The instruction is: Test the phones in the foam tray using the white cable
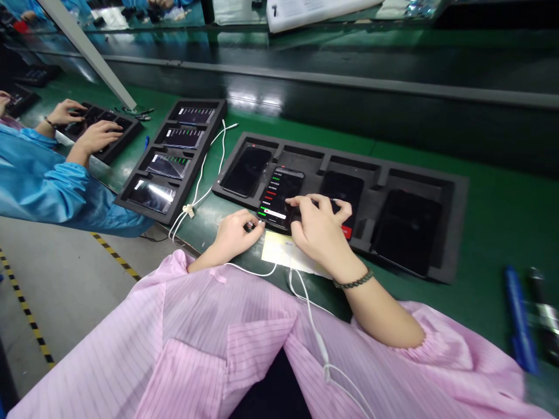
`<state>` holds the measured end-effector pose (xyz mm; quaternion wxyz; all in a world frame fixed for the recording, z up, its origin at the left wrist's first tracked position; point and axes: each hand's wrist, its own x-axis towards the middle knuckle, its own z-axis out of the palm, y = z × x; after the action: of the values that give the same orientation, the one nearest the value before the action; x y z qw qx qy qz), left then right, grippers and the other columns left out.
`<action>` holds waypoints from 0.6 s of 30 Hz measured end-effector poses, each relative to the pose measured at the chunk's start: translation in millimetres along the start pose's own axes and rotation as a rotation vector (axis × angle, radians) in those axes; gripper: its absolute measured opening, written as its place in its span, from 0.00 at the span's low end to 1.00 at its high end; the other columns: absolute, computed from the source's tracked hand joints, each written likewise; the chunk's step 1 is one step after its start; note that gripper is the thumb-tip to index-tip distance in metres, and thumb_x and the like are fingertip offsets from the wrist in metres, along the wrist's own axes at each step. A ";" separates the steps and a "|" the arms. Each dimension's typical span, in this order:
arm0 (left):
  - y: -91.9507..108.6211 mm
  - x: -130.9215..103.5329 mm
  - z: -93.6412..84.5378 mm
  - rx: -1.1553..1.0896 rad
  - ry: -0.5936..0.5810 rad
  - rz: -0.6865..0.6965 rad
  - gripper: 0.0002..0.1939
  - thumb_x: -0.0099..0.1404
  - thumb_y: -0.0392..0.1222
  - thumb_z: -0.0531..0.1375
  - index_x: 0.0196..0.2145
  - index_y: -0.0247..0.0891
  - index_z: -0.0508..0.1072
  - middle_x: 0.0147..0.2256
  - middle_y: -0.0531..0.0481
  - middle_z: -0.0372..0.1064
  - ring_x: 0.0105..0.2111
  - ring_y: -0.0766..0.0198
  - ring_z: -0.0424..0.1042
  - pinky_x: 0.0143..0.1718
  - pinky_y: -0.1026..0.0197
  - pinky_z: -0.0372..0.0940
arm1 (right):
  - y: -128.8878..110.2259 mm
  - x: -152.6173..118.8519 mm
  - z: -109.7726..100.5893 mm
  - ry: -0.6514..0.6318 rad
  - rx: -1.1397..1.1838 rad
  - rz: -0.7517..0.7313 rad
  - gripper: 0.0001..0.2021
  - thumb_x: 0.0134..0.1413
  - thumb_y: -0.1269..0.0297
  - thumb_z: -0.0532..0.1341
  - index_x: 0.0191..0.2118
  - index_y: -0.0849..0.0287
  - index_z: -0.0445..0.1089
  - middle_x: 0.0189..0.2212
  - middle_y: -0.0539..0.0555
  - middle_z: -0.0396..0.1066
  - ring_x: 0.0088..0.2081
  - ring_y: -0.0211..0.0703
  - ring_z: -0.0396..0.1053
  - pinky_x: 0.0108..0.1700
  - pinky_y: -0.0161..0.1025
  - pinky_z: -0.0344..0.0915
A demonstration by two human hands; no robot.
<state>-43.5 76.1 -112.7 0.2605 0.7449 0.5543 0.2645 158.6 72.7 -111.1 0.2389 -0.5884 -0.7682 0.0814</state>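
A smartphone [282,195] with a lit dark screen showing green, white and red text rests tilted in a black foam tray [301,152]. My right hand [323,230] is over its right side, index fingertip at the screen, the other fingers apart and bent, nothing held. My left hand [239,235] is curled at the phone's lower left corner, thumb and fingers close together; what they pinch, if anything, is hidden. Dark phones lie in the tray's other slots, one [247,170] at left and one [408,230] at far right. Another phone [343,189], with a red patch on screen, is partly behind my right hand.
A yellow paper [277,249] lies before the tray. White cables [305,294] run across my lap, and another white cable [203,169] lies left. A second tray [174,201] holds several lit phones. Blue and dark pens [519,320] lie right. A co-worker's hands [94,139] are at another tray.
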 end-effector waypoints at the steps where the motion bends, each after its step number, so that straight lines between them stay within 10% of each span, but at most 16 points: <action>1: -0.2 -0.1 0.3 -0.002 0.002 0.003 0.09 0.64 0.41 0.62 0.26 0.38 0.74 0.27 0.51 0.70 0.29 0.65 0.70 0.32 0.62 0.63 | 0.1 -0.2 0.0 0.005 0.002 0.003 0.17 0.54 0.71 0.50 0.50 0.59 0.64 0.51 0.59 0.74 0.57 0.59 0.63 0.57 0.61 0.44; 18: -1.0 -2.4 3.9 0.091 0.039 0.108 0.13 0.68 0.39 0.58 0.25 0.37 0.72 0.25 0.52 0.65 0.27 0.66 0.66 0.31 0.63 0.58 | -7.1 -3.3 2.2 -0.018 -0.004 -0.025 0.18 0.54 0.72 0.49 0.50 0.59 0.67 0.49 0.60 0.75 0.56 0.58 0.62 0.58 0.61 0.42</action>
<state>-42.0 73.7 -116.4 0.2007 0.7794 0.5300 0.2672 152.0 67.9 -111.0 0.2320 -0.5784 -0.7777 0.0822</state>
